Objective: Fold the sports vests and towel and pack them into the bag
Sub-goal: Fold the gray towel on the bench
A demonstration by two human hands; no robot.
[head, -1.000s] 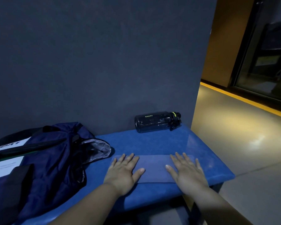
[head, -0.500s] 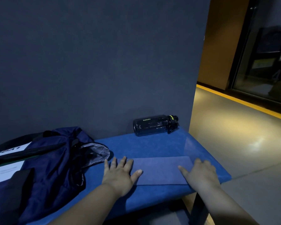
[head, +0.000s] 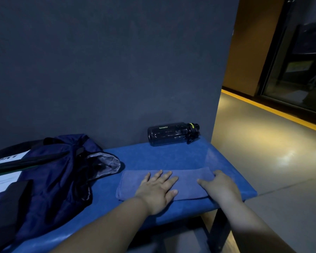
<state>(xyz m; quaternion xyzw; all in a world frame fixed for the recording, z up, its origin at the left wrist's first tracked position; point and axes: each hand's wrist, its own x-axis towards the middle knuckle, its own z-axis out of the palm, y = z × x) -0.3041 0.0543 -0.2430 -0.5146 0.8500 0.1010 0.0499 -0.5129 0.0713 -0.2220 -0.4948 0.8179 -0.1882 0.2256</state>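
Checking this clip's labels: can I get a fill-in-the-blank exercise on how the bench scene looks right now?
The left hand lies ___ on the towel.
The right hand holds the towel's ___ end.
The water bottle lies on its ___ by the wall.
The bag sits ___ of the towel on the blue bench.
Missing words: flat; right; side; left.

Dim, bluish shot, wide-angle bend.
Warm glare on floor (head: 285,156) right of right hand (head: 221,187); wall (head: 98,70) beyond both hands dark, grainy. Deep shadow in bag (head: 49,179) left of left hand (head: 157,189). Edges curve, detail soft thruout.
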